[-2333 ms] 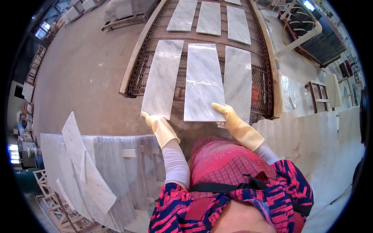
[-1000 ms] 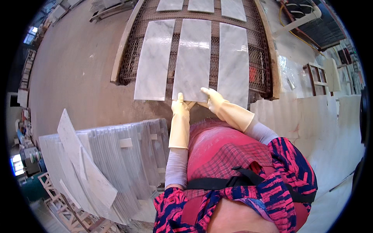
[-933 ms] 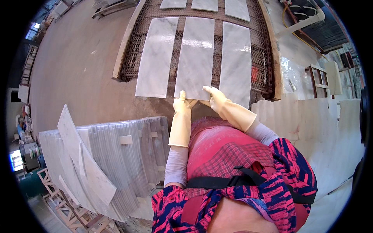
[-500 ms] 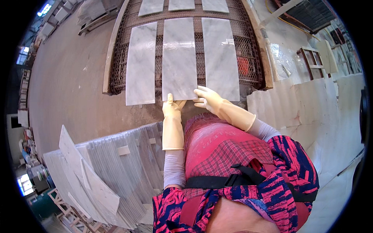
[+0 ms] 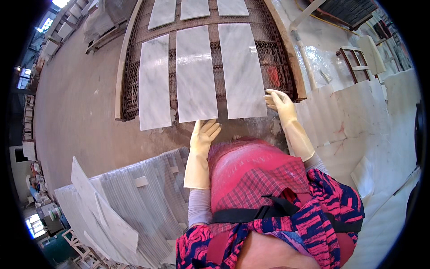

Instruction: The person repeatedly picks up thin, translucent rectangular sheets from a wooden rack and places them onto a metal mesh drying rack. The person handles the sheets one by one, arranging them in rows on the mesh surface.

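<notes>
Three long white marble tiles with grey veining lie side by side on a mesh conveyor: the left tile [image 5: 155,83], the middle tile [image 5: 195,74] and the right tile [image 5: 242,71]. Their near ends jut past the conveyor's end. My left hand [image 5: 204,133], in a cream rubber glove, is open with fingers spread just below the middle tile's near edge; contact is unclear. My right hand [image 5: 281,104], gloved alike, is open beside the right tile's right edge near its corner. Its fingertips are at that edge, and I cannot tell whether they touch it.
More marble tiles [image 5: 195,8] lie farther up the mesh belt [image 5: 172,54], between wooden side rails [image 5: 293,54]. A stack of thin slabs [image 5: 139,197] stands on edge at lower left, with loose pieces [image 5: 105,210] leaning on it. Pale sheeting [image 5: 336,121] covers the right side.
My right hand has moved right, from the middle tile's corner to the right tile's outer edge. My left hand has drawn back from the middle tile and its fingers have spread.
</notes>
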A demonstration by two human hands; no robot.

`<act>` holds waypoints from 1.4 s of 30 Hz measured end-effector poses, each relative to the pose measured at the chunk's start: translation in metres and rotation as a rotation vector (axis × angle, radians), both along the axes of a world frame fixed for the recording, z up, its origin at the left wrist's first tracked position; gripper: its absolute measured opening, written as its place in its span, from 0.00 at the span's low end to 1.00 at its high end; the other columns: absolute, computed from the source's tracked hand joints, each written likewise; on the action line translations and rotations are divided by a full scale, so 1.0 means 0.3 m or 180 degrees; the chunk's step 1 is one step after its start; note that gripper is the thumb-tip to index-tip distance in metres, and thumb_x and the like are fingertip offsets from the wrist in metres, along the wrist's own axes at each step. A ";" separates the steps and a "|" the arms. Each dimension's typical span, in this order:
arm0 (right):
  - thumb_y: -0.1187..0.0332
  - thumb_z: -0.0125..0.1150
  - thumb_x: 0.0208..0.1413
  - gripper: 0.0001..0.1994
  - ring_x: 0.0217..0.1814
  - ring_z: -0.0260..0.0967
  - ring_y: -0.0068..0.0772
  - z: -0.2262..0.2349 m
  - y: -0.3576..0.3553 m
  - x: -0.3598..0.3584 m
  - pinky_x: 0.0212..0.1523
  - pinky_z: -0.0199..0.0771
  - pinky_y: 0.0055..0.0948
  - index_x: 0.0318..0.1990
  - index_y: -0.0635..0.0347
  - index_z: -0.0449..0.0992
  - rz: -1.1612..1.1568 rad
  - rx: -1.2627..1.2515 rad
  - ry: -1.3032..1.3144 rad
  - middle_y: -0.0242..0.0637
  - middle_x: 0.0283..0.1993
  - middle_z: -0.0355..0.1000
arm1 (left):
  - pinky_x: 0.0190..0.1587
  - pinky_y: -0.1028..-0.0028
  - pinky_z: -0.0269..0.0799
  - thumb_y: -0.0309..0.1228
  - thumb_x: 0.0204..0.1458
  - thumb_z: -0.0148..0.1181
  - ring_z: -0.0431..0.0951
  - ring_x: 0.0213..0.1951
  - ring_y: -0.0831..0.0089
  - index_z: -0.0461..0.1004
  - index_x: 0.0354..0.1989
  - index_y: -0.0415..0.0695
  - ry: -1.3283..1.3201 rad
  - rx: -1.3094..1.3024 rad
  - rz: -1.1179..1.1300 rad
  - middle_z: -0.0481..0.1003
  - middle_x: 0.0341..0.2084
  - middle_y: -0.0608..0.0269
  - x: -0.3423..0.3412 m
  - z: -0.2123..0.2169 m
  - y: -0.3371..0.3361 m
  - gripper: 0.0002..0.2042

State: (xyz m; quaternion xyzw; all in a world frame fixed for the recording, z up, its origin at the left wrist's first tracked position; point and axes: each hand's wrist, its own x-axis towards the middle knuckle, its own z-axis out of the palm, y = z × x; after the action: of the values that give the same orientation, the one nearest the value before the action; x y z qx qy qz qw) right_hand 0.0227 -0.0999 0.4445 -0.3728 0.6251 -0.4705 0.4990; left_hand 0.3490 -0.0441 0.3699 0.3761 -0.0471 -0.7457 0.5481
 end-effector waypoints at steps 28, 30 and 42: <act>0.45 0.56 0.67 0.28 0.32 0.82 0.44 -0.246 -0.049 0.012 0.33 0.84 0.36 0.56 0.65 0.71 0.0898 0.1168 -0.0487 0.54 0.40 0.81 | 0.60 0.41 0.71 0.40 0.69 0.52 0.73 0.60 0.38 0.60 0.66 0.37 -0.0346 0.0089 -0.0670 0.70 0.59 0.33 -0.244 -0.066 -0.126 0.24; 0.45 0.56 0.67 0.29 0.36 0.82 0.45 -0.231 -0.036 0.004 0.37 0.84 0.39 0.59 0.65 0.69 0.0913 0.1211 -0.0732 0.56 0.44 0.80 | 0.62 0.43 0.71 0.41 0.68 0.52 0.72 0.61 0.39 0.59 0.67 0.36 -0.0120 -0.0160 -0.0873 0.70 0.60 0.33 -0.207 -0.062 -0.117 0.26; 0.45 0.47 0.69 0.27 0.36 0.79 0.44 -0.716 0.287 -0.434 0.38 0.81 0.37 0.62 0.58 0.72 0.0377 0.2292 -0.0369 0.49 0.44 0.81 | 0.70 0.44 0.62 0.58 0.68 0.40 0.59 0.70 0.41 0.54 0.73 0.40 0.0006 0.0139 0.1147 0.58 0.69 0.36 0.202 -0.320 0.158 0.36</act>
State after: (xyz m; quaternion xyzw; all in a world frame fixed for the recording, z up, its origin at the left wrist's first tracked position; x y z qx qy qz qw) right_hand -0.1074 -0.0140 0.2296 -0.1816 0.6986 -0.2110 0.6591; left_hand 0.4096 0.0033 0.2740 0.3894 0.0377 -0.6366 0.6646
